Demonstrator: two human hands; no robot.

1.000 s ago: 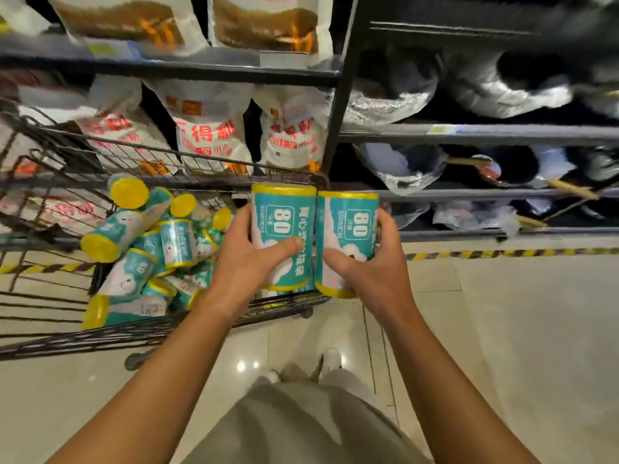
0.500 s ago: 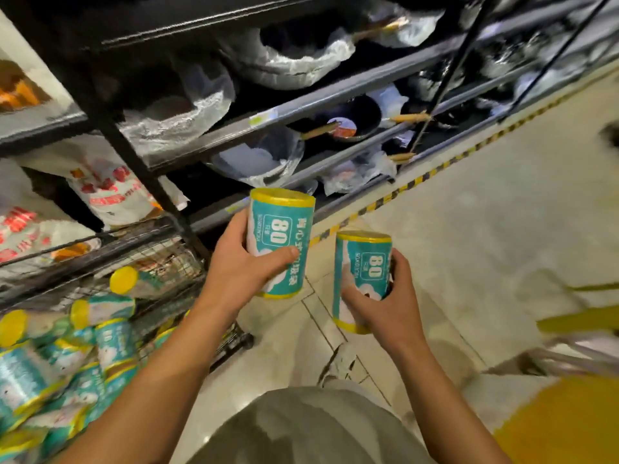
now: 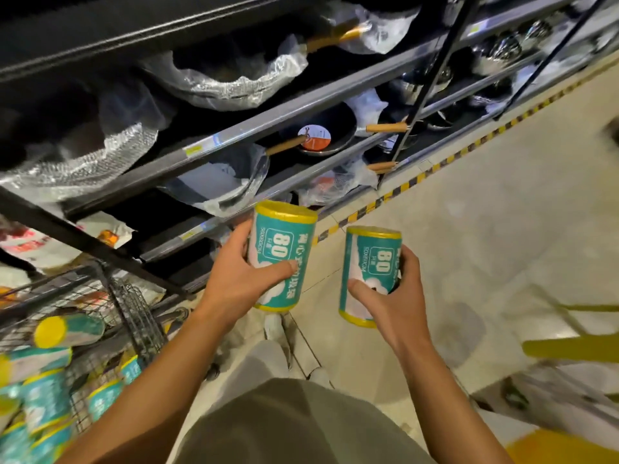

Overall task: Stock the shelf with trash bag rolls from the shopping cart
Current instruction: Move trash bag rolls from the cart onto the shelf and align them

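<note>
Fingers (image 3: 268,267) of the left hand (image 3: 239,279) are wrapped round one roll (image 3: 283,256), those of the right hand (image 3: 390,299) round another roll (image 3: 370,274); both are held upright, yellow ends up, right of the cart (image 3: 134,313), below the shelf (image 3: 268,115).

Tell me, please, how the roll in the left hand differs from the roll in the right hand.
The left-hand roll is held higher and nearer the shelving; the right-hand roll sits lower, over open floor. The left hand wraps its roll from the left, the right hand from below-right. Both are upright, teal, yellow-capped, marked 80.
</note>
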